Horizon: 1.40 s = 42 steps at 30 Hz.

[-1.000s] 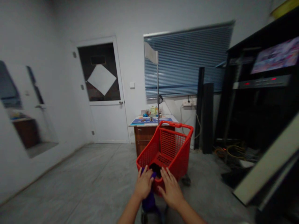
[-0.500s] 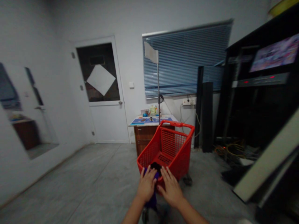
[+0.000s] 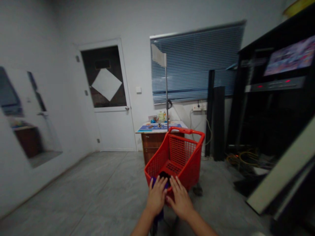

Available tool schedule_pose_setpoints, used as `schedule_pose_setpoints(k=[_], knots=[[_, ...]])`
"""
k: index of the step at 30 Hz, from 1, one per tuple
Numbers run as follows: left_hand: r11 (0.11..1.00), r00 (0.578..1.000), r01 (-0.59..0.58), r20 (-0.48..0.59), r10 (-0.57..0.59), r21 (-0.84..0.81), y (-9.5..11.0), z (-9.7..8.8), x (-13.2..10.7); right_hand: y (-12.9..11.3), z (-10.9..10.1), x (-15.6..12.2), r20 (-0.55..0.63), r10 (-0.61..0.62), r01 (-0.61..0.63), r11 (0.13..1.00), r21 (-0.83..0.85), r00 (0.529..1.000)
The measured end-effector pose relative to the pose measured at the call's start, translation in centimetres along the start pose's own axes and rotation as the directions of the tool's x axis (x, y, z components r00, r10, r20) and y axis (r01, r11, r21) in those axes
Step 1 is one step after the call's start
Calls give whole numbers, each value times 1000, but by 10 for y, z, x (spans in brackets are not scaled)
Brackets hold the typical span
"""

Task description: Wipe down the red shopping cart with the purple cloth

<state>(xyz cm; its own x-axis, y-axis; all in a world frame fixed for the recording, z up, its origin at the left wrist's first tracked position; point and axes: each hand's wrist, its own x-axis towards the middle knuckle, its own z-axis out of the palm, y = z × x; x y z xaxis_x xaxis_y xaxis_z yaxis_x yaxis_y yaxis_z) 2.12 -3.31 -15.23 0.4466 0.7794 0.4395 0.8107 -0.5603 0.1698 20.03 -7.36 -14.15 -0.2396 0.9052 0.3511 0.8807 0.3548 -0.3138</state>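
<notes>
A red plastic shopping cart (image 3: 186, 149) stands just in front of me, its near rim under both hands. My left hand (image 3: 156, 196) lies with fingers stretched forward over a purple cloth (image 3: 153, 181) that hangs over the rim. Beside it, my right hand (image 3: 181, 197) reaches over the rim, fingers also stretched and slightly apart. Between the fingertips, a black item (image 3: 164, 175) shows at the near end of the basket; I cannot make out what it is. Neither hand is wrapped round anything visible. The hands hide part of the near rim and the cloth.
A small wooden desk (image 3: 150, 141) with several small items stands behind the cart, next to a pole with a white flag (image 3: 158, 55). A white door (image 3: 114, 129) is at the back left. To the right are a dark rack (image 3: 265, 121), loose cables (image 3: 246, 157) and a leaning board (image 3: 278, 173).
My left hand has shifted slightly right and down, covering more of the purple cloth below the rim. The right hand and the cart look almost the same.
</notes>
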Motion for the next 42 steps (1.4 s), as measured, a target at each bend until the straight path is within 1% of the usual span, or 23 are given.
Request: schedule_pose_setpoints(k=[3,8,10,13,14,16,19,21,24,26,28,31,35,37,42], knots=[[1000,1000,0,-11,0,0,0,-1,2,-3,-4,-1,33,16,-16,1000,0,999],[995,993,95,-66,-93,21,1,-1,6,-5,-8,0,48,29,-29,1000,1,998],[997,995,77,-66,-76,19,6,1,5,-5,-7,0,37,39,-40,999,2,999],[1000,999,-2,-39,2,4,10,1,3,-5,-6,-1,28,47,-47,999,-1,998],[1000,999,-12,-34,12,2,9,0,2,-5,-6,-2,34,47,-47,999,-4,998],[1000,999,12,-41,-12,10,6,-2,2,-6,-6,-3,50,49,-48,999,-17,998],[996,994,83,-68,-82,18,-1,-2,4,-5,-9,-3,70,49,-47,998,-35,996],[995,992,102,-77,-100,14,-3,0,4,-1,-13,1,98,38,-34,999,-43,995],[995,992,103,-79,-102,5,-6,2,4,12,-24,9,151,-8,17,998,-58,988],[994,991,108,-76,-108,-9,-6,1,4,21,-32,16,139,22,-10,996,-88,990],[991,988,131,-84,-133,-34,-2,-1,5,27,-36,21,159,32,-16,995,-100,987],[986,982,157,-95,-162,-61,11,0,7,29,-33,23,160,37,-21,994,-105,986],[989,987,134,-82,-138,-57,28,6,8,26,-28,21,131,59,-46,994,-97,990],[989,986,138,-83,-142,-52,28,7,8,25,-28,21,130,65,-53,994,-95,989],[974,965,223,-137,-226,-38,15,7,7,24,-26,21,126,72,-60,993,-97,989]])
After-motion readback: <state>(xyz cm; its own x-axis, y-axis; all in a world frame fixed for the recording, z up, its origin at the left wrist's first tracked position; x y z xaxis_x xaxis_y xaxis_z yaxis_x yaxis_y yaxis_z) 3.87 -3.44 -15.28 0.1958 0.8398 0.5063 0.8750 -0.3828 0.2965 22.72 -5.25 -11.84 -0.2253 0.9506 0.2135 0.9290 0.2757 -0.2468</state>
